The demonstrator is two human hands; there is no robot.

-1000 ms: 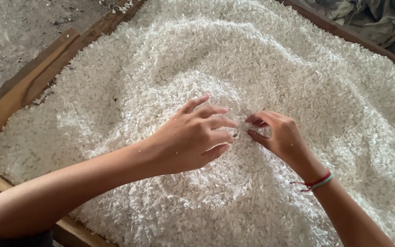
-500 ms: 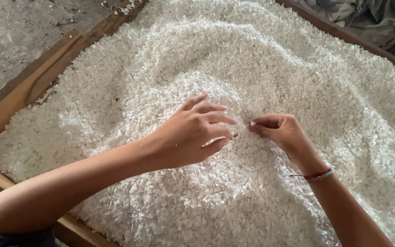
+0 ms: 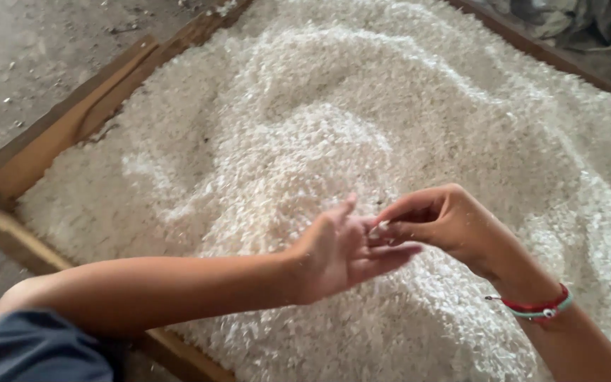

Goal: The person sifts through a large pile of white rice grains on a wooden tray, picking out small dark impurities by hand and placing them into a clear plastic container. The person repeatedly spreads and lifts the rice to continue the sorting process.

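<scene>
Head camera – looking steeply down, close over the rice tray.

I see the heap of white rice grains lying inside the shallow wooden-framed tray, which sits on the grey concrete floor. My left hand and right hand meet above the heap's near middle. Crumpled grey cloth lies behind the tray's far right edge.

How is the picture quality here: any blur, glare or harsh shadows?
Head view: soft, even daylight, no glare; only faint shadows in the hollows of the white grains; the left hand and right hand look slightly motion-blurred, grains smear at the edges; wooden frame fairly sharp.
</scene>
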